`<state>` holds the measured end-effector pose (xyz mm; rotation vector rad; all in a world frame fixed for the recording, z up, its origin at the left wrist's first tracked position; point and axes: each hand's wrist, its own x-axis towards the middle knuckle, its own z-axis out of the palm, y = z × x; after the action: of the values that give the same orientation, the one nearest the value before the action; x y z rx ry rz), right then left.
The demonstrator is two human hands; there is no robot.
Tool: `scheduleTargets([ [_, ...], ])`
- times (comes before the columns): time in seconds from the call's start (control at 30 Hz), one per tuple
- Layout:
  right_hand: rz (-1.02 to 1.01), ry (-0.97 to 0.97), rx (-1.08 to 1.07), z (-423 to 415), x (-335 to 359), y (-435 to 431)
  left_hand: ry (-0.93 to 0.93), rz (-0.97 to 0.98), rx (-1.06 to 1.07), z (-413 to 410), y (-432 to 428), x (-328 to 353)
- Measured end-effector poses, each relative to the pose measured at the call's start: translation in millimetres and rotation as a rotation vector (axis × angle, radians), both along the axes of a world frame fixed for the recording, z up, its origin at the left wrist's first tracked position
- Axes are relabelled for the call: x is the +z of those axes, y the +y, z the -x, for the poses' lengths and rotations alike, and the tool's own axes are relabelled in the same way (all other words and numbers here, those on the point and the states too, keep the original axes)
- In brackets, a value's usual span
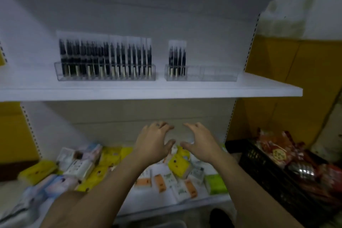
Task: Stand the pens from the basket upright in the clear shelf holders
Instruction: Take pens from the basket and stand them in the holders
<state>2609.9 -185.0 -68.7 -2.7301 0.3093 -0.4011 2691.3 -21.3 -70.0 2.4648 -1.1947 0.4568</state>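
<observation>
We judge the left holder [105,78] full, the right holder [212,75] barely started with a few pens [176,57], while our left hand [153,144] and right hand [200,144] hover empty, fingers spread.

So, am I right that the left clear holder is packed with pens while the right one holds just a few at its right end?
Not quite. The head view shows the few pens standing at the left end of the right holder; the rest of it is empty. The left holder is packed, as you said.
</observation>
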Motion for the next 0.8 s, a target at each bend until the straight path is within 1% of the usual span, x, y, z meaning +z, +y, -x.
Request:
scheduleTargets([
  [0.07, -0.016, 0.090, -0.020, 1.7, -36.1, 1.0, 0.090, -0.099, 0.033, 0.7, 4.3, -37.4],
  [0.2, -0.074, 0.248, -0.028, 2.7, -104.7, 1.2, 0.240, -0.226, 0.079, -0.2, 8.9, -107.0],
  [0.37, -0.170, 0.407, -0.018, 11.8, -179.8, 1.1, 0.412, -0.289, 0.092, 5.4, 13.9, -175.3],
  [0.57, -0.351, 0.522, -0.057, 19.0, -241.2, 5.9, 0.550, -0.353, 0.093, 6.9, 13.0, -221.7],
  [0.63, -0.377, 0.523, -0.080, 17.6, -256.5, 6.5, 0.589, -0.364, 0.094, 7.5, 10.4, -231.8],
  [0.67, -0.361, 0.549, -0.098, 17.5, -259.2, 7.7, 0.610, -0.364, 0.098, 8.1, 10.4, -238.4],
  [0.7, -0.387, 0.568, -0.086, 19.0, -267.9, 6.6, 0.639, -0.371, 0.104, 9.1, 10.9, -246.6],
  [0.77, -0.398, 0.650, -0.054, 23.1, -280.8, 3.9, 0.707, -0.418, 0.112, 12.1, 12.0, -264.7],
  [0.8, -0.383, 0.725, -0.078, 24.3, -288.1, 1.5, 0.744, -0.460, 0.120, 13.0, 12.3, -274.6],
])
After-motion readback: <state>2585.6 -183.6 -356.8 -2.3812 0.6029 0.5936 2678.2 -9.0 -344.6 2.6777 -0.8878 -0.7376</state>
